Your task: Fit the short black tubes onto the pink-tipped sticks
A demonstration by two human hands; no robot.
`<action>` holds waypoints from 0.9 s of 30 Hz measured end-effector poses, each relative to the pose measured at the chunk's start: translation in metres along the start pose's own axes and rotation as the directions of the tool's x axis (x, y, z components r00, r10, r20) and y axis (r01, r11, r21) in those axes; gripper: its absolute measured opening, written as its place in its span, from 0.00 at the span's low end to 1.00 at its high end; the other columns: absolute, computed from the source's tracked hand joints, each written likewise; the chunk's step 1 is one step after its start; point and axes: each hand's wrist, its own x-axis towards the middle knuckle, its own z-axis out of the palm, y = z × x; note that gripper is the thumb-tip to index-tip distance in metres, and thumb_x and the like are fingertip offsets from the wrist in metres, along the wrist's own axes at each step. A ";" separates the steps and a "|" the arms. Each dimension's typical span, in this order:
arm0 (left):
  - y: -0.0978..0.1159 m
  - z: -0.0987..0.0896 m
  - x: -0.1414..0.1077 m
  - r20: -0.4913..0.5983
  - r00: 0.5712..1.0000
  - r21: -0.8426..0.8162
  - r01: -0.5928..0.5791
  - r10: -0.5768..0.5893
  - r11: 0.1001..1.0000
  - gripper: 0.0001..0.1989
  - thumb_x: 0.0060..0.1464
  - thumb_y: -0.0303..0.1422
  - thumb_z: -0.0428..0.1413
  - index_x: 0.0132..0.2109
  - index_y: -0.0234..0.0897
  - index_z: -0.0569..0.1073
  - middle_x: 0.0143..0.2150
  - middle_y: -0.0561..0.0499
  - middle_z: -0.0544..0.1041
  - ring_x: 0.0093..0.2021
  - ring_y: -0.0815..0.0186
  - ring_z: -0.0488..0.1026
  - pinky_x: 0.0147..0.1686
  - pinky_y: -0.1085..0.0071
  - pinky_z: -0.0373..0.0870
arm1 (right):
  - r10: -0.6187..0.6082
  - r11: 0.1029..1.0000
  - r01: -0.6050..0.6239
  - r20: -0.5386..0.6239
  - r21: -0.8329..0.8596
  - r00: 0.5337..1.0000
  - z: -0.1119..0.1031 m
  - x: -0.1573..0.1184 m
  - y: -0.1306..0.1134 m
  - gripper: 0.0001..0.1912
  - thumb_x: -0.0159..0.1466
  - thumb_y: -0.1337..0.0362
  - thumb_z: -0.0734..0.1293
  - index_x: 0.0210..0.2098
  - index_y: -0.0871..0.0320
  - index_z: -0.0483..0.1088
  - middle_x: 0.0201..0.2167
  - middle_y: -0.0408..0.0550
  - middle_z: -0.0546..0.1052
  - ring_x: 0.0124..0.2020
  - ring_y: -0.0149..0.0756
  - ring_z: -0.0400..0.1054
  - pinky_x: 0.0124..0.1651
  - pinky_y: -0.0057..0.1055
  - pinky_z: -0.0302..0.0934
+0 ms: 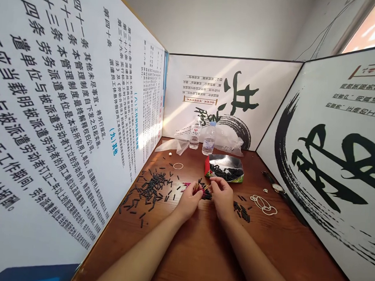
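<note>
My left hand (191, 196) is closed round several thin sticks with gold-coloured ends. Close beside it, my right hand (221, 193) pinches a small slim piece at its fingertips, too small to make out fully. Between and behind the hands lies a bundle of thin dark sticks (207, 194), some with pink or red parts. Small black tubes (153, 187) are strewn in a loose pile to the left. More black tubes (243, 212) lie beside my right wrist. An open box (235, 163) with a red end, just beyond my right hand, holds many black tubes.
Two clear bottles (209, 139) stand at the back by a crumpled plastic bag (232, 141). White rubber bands (263, 205) and a wristwatch (277, 187) lie on the right. Another band (178, 166) is at the left. Printed panels (232, 101) enclose the brown table (193, 251).
</note>
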 end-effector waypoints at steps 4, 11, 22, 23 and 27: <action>0.000 0.000 -0.001 -0.006 0.999 -0.033 0.046 -0.047 0.998 0.07 0.53 0.33 0.52 0.31 0.37 0.60 0.25 0.57 0.59 0.25 0.73 0.55 0.26 0.77 0.55 | -0.145 0.989 0.143 -0.105 -0.020 0.984 0.017 -0.001 0.006 0.09 0.58 0.60 0.63 0.33 0.59 0.68 0.29 0.45 0.72 0.30 0.33 0.65 0.35 0.30 0.61; -0.004 -0.002 0.001 -0.034 0.996 -0.031 0.083 -0.084 0.996 0.10 0.55 0.35 0.53 0.31 0.38 0.60 0.25 0.57 0.60 0.25 0.73 0.57 0.26 0.77 0.57 | -0.198 0.979 0.196 -0.039 -0.046 0.979 0.019 -0.012 0.010 0.06 0.60 0.61 0.62 0.33 0.58 0.66 0.29 0.44 0.69 0.31 0.32 0.64 0.36 0.29 0.61; -0.005 -0.002 0.002 -0.030 0.997 -0.024 0.071 -0.072 0.997 0.09 0.55 0.34 0.53 0.31 0.37 0.60 0.25 0.57 0.60 0.25 0.73 0.58 0.26 0.77 0.58 | -0.220 0.976 0.220 -0.042 -0.013 0.975 0.020 -0.012 0.007 0.06 0.61 0.61 0.62 0.35 0.57 0.65 0.30 0.43 0.68 0.32 0.32 0.64 0.37 0.29 0.61; -0.004 -0.002 0.002 -0.028 0.997 -0.023 0.071 -0.072 0.997 0.09 0.55 0.34 0.53 0.31 0.37 0.60 0.25 0.57 0.60 0.25 0.73 0.58 0.26 0.77 0.58 | -0.223 0.975 0.222 -0.043 -0.013 0.974 0.020 -0.012 0.007 0.06 0.62 0.61 0.62 0.35 0.57 0.65 0.30 0.44 0.68 0.32 0.32 0.64 0.37 0.29 0.61; -0.004 -0.002 0.002 -0.026 0.997 -0.017 0.078 -0.079 0.997 0.10 0.55 0.35 0.53 0.32 0.37 0.60 0.26 0.57 0.61 0.26 0.73 0.58 0.26 0.77 0.58 | -0.238 0.971 0.238 -0.024 -0.025 0.971 0.020 -0.014 0.009 0.06 0.63 0.60 0.62 0.36 0.57 0.65 0.30 0.43 0.69 0.32 0.32 0.64 0.37 0.29 0.60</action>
